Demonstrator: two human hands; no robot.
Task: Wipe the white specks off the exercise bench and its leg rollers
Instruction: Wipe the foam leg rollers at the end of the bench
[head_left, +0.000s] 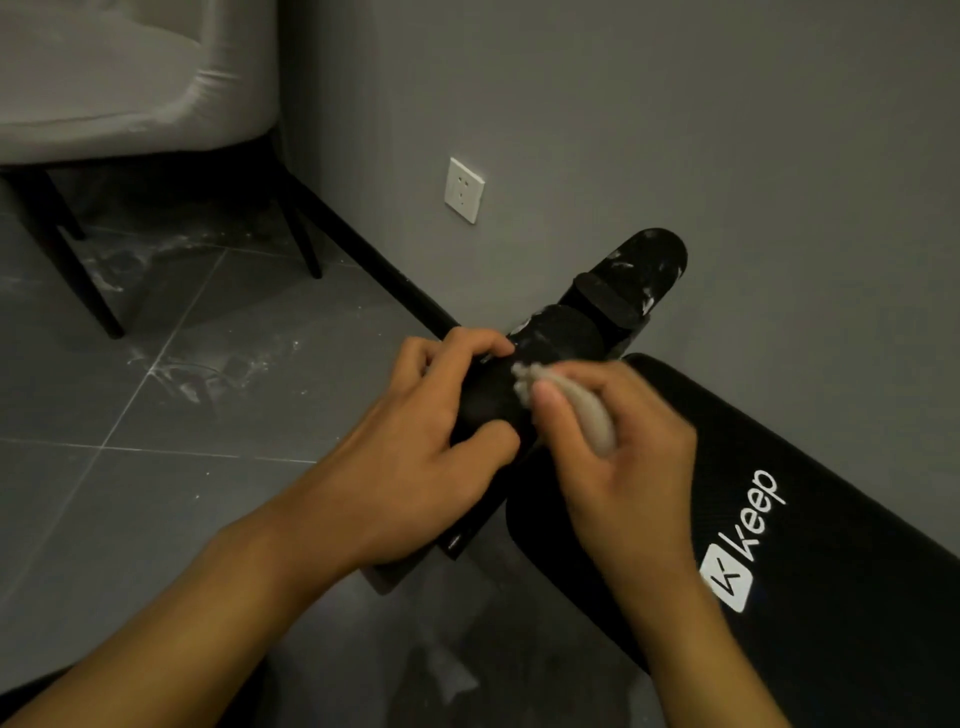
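Note:
A black padded exercise bench (831, 561) with a white "keep" logo runs from the lower right toward the wall. At its far end are black foam leg rollers. My left hand (426, 457) grips the near roller (491, 397), fingers curled over its top and thumb on its side. My right hand (623, 447) pinches a bunched pale cloth (587, 410) and presses its tip against that roller. The middle roller (558, 332) and the far roller (636, 273) carry white specks and smears.
A grey wall with a white socket (464, 190) stands right behind the rollers. A grey upholstered chair (130, 93) on thin black legs sits at the upper left. The dark tiled floor (182, 374) shows white dust smears near the chair.

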